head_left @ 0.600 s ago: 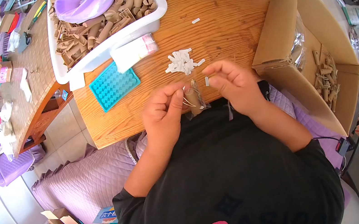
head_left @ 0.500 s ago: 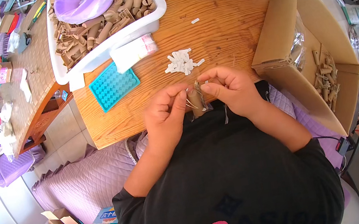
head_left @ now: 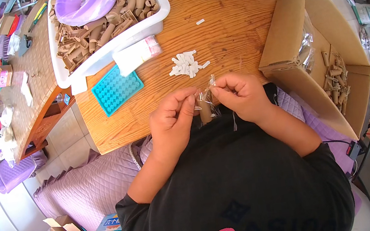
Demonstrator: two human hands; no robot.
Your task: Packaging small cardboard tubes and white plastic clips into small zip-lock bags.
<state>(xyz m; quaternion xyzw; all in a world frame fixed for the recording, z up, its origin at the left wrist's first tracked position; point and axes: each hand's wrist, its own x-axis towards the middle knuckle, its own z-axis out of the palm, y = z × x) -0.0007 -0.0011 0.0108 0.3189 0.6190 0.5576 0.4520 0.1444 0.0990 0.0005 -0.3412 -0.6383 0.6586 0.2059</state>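
Note:
At the table's front edge, a brown tube (head_left: 205,114) stands roughly upright between my hands, its lower end against the black shirt. Thin clear plastic film (head_left: 212,82) is gathered at its top and catches the light. My right hand (head_left: 242,96) pinches this film between thumb and forefinger. On the other side, my left hand (head_left: 172,118) has its thumb and fingers pressed together close to the tube's top; what they pinch is too small to make out. A pile of small white paper strips (head_left: 185,63) lies just beyond the hands.
A teal gridded tray (head_left: 117,91) and a white packet (head_left: 136,56) lie at left. Behind them stands a white bin (head_left: 109,50) of brown pieces with a purple bowl (head_left: 71,15) on top. At right is an open cardboard box (head_left: 296,83) holding several brown tubes.
The clear film now sticks up higher beside my right fingers. The pale string seen looped by my left fingers no longer shows plainly. My right hand has shifted slightly right.

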